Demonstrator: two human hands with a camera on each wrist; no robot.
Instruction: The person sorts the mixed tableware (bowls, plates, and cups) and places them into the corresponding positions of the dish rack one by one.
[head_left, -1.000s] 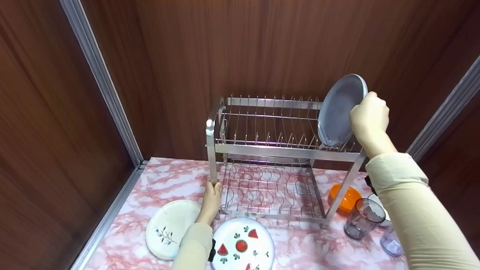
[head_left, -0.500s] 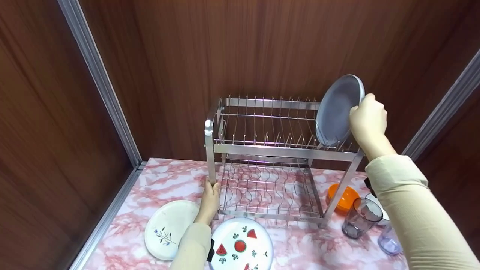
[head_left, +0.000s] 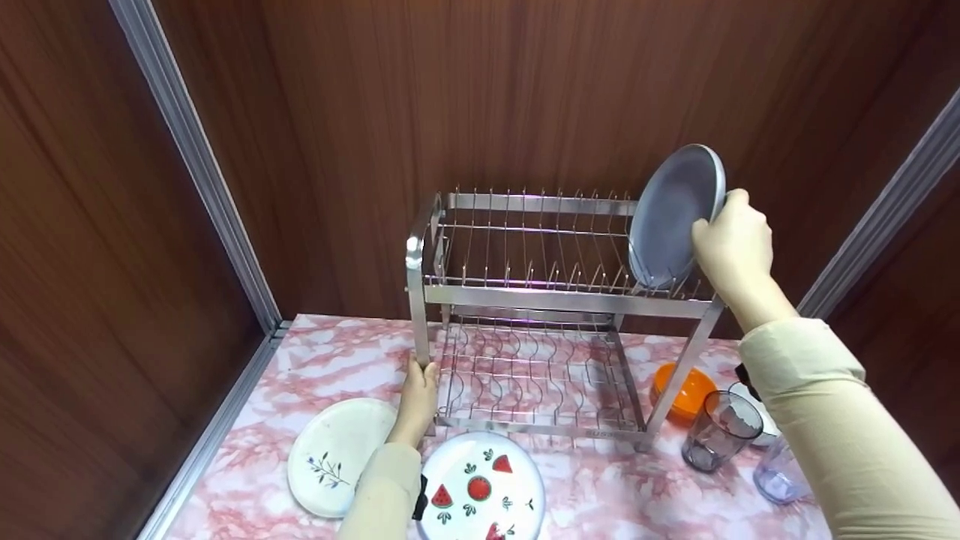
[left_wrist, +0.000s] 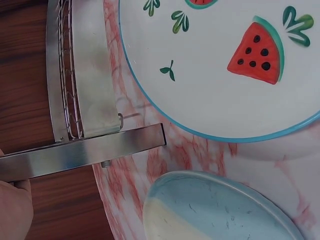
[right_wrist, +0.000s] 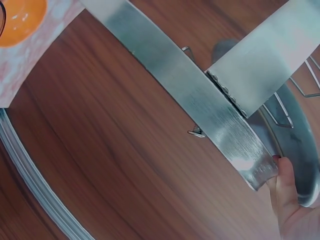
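Note:
A grey plate (head_left: 671,217) stands tilted on edge at the right end of the upper tier of a metal dish rack (head_left: 570,298). My right hand (head_left: 736,244) holds its right rim, thumb toward the near face; the rest of the fingers are mostly hidden in the head view. In the right wrist view the thumb (right_wrist: 286,187) lies by the plate (right_wrist: 300,145), next to the rack's end bar (right_wrist: 200,105). My left hand (head_left: 418,397) grips the rack's left front leg (head_left: 421,322). Only part of that hand (left_wrist: 14,210) enters the left wrist view.
A watermelon-patterned plate (head_left: 484,469) lies before the rack, with a cream flower plate (head_left: 337,442) to its left. An orange bowl (head_left: 690,394), a dark glass (head_left: 720,431), a purplish glass (head_left: 780,476) and a partly hidden white dish (head_left: 765,435) stand right. Wooden walls (head_left: 525,90) enclose the table.
The head view has shifted slightly. My right hand sits a little lower along the grey plate's rim. My left hand keeps its place on the rack leg.

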